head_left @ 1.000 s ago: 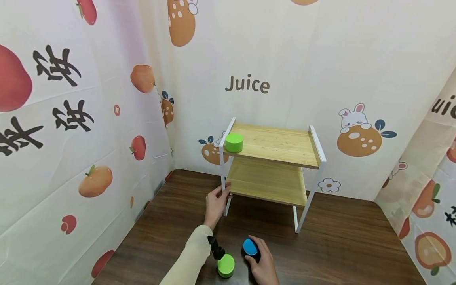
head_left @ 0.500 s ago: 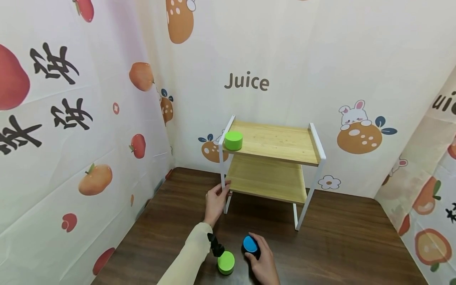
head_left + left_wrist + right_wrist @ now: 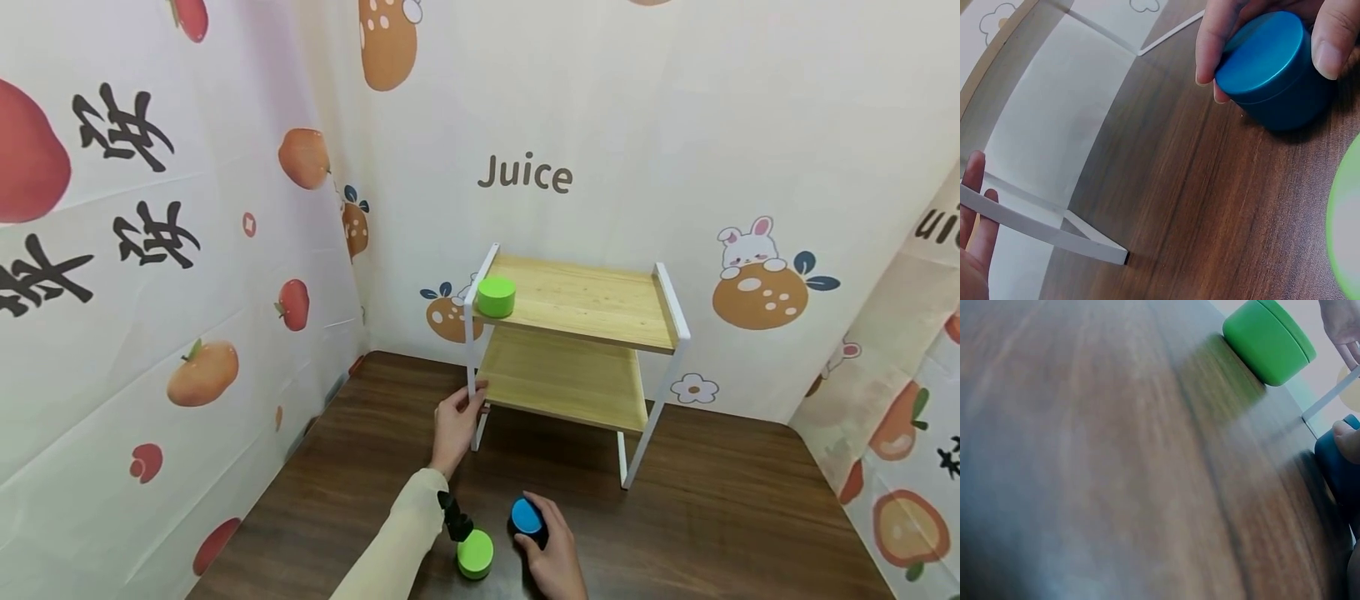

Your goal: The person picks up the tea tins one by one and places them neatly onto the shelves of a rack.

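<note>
Head view: right hand, fingers clamped on blue lidded tin, on desk near green tin | left hand: fingers round white leg of two-tier rack | head view only: second green tin, upper shelf | left wrist view adds blue lid's seam | right wrist view adds desk-level green tin's seam

- Back wall cloth: the word "Juice" in dark letters.
- Left wall cloth: two black brush-style Chinese characters, each seemingly 安; a third character at the edge, unclear.
- Right wall cloth: cut-off letters "ui"; below, a partial Chinese character, unreadable.
</note>
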A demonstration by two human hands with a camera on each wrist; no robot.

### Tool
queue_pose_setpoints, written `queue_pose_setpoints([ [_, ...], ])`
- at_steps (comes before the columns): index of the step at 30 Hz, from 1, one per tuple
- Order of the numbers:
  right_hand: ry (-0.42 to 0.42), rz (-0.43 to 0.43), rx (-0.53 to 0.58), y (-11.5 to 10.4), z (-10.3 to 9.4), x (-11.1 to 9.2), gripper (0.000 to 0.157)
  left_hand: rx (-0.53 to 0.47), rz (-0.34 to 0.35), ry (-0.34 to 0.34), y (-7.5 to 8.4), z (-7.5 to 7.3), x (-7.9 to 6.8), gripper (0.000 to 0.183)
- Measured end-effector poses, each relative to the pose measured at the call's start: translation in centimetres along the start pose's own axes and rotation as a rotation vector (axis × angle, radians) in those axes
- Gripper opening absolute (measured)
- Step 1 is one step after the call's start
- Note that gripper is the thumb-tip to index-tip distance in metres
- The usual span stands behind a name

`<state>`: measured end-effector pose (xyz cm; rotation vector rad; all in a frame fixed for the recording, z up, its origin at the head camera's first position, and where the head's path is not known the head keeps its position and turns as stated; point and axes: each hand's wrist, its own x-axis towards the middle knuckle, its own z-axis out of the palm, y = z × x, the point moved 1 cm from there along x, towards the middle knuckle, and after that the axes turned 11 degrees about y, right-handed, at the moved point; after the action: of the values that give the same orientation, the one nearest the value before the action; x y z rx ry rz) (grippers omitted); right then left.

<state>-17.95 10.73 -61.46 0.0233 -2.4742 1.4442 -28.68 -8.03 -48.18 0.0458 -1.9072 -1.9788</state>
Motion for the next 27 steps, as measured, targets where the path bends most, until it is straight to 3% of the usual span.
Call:
queue_pose_setpoints([
  [10, -0.013, 0.008, -0.010, -0.34, -0.09, -0.21, 0.062, 0.009, -0.020, 0.035, 0.06, -0.05, -0.08, 0.024],
  [20, -0.012, 0.041, -0.011, -0.39, 0.19, -0.03, 0.060, 0.003, -0.026, 0.013, 0.20, -0.24, 0.06, 0.025],
  [27, 0.012, -0.008, -0.008, -0.56, 0.01, -0.20, 0.064, 0.014, -0.028, 0.031, 0.36, -0.24, 0.07, 0.024],
])
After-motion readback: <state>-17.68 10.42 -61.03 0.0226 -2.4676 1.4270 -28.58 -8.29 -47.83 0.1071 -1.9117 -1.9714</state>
